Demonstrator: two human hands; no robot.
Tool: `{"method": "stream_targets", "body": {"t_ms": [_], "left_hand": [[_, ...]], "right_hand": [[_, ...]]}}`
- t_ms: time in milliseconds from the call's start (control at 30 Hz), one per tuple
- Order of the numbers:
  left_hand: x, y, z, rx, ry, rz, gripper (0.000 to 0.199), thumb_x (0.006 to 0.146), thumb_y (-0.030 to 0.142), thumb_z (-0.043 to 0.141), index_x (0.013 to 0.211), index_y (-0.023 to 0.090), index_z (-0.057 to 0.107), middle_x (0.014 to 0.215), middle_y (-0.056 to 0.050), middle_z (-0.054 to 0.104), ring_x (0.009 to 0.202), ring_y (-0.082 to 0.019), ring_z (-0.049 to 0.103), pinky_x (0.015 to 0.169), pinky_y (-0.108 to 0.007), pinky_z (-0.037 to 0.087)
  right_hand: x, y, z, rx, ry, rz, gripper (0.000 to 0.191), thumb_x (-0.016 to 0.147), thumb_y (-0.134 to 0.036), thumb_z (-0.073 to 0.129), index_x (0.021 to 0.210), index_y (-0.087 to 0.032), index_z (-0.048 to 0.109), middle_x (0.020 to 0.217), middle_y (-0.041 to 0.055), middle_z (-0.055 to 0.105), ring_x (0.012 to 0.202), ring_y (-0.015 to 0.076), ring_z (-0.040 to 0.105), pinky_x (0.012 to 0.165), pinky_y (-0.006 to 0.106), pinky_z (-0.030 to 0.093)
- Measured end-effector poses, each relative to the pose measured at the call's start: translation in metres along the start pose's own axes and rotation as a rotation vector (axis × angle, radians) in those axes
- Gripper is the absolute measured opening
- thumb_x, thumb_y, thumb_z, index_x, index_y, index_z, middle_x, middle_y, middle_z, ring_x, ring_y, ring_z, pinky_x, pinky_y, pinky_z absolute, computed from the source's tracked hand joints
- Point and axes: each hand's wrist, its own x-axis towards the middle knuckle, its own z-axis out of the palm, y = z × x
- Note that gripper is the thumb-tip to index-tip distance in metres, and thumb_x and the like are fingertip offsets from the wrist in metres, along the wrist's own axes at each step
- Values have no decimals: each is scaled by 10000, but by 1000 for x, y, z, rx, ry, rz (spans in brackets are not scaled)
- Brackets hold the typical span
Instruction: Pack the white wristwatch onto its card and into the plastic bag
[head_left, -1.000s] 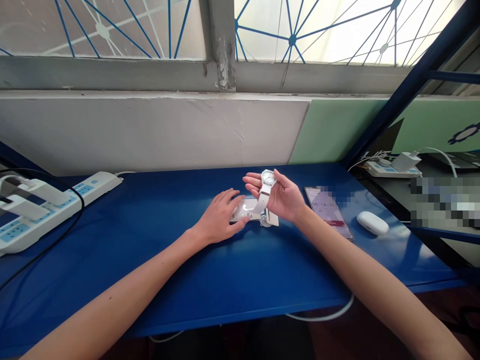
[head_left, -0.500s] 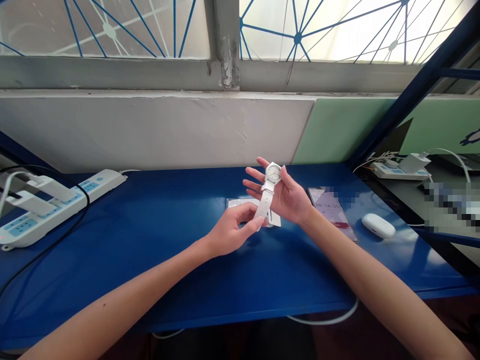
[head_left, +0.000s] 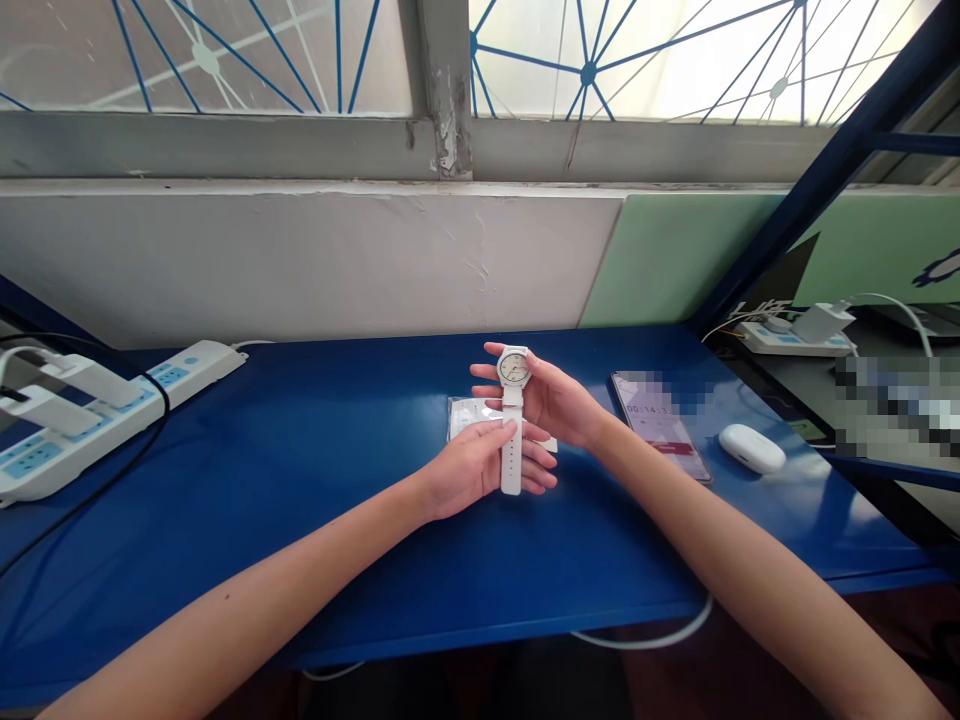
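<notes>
A white wristwatch (head_left: pixel 513 400) is held upright over the middle of the blue table (head_left: pixel 315 500), dial towards me. My right hand (head_left: pixel 559 400) grips the watch case between thumb and fingers. My left hand (head_left: pixel 480 465) is palm up under the lower strap, with the thumb pressed on the strap. A clear plastic packet (head_left: pixel 469 415) lies flat on the table just behind my left hand.
A phone (head_left: pixel 660 420) with a lit screen lies to the right, with a white earbud case (head_left: pixel 751 447) beyond it. White power strips (head_left: pixel 90 410) with plugs and a black cable sit at the far left. Another power strip (head_left: pixel 787 335) sits on the neighbouring desk at right.
My left hand left the packet on the table, rose and took the lower strap. The watch turned so its dial faces me and the strap hangs straight down.
</notes>
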Motion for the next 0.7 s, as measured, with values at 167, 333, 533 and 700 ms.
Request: {"method": "stream_targets", "body": {"t_ms": [167, 333, 533, 700], "left_hand": [[0, -1, -2, -3, 3, -9, 314, 984, 322, 495, 1064, 67, 659, 920, -147, 710, 835, -245, 716, 791, -368, 551], [1, -2, -6, -17, 11, -42, 334, 997, 313, 461, 1073, 50, 652, 923, -172, 715, 840, -256, 720, 790, -371, 549], [1, 1, -5, 3, 11, -92, 397, 1020, 330, 391, 1112, 28, 632, 970, -212, 713, 865, -272, 720, 782, -372, 545], [1, 2, -5, -19, -38, -108, 414, 1020, 349, 387, 1105, 33, 639, 1006, -211, 707, 927, -287, 709, 844, -401, 527]], "right_hand": [[-1, 1, -3, 49, 10, 68, 369, 992, -300, 340, 1199, -149, 607, 1344, 123, 602, 1152, 219, 626, 1056, 411, 436], [-1, 2, -1, 35, -1, 37, 358, 993, -334, 376, 1266, -196, 562, 1247, 100, 666, 1080, 218, 663, 1016, 423, 464], [-1, 3, 1, 28, -11, 25, 397, 1009, -399, 329, 1345, -255, 482, 1221, 75, 680, 1029, 200, 680, 1000, 409, 467], [0, 3, 1, 54, -13, 31, 405, 1023, -382, 284, 1358, -247, 466, 1225, 79, 674, 1029, 197, 677, 985, 392, 472]]}}
